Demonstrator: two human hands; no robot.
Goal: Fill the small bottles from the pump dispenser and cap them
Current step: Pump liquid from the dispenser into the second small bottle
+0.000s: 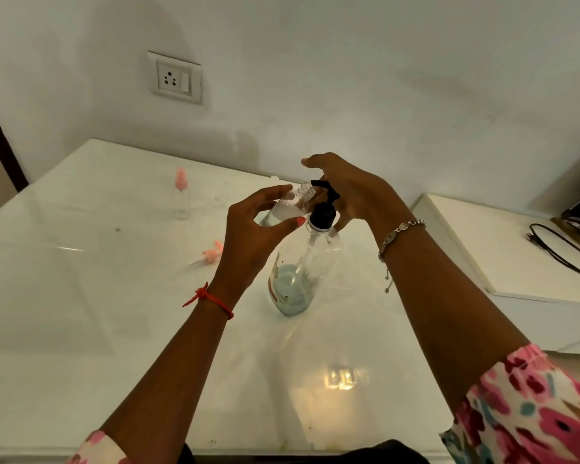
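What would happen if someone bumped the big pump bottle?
Probably light: the pump bottle looks mostly empty, with liquid only near the bottom. It is tall and narrow, so it might tip easily.

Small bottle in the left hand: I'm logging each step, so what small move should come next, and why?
Probably press the pump head down with the right hand. The left hand holds the small bottle tilted, open neck at the nozzle, uncapped.
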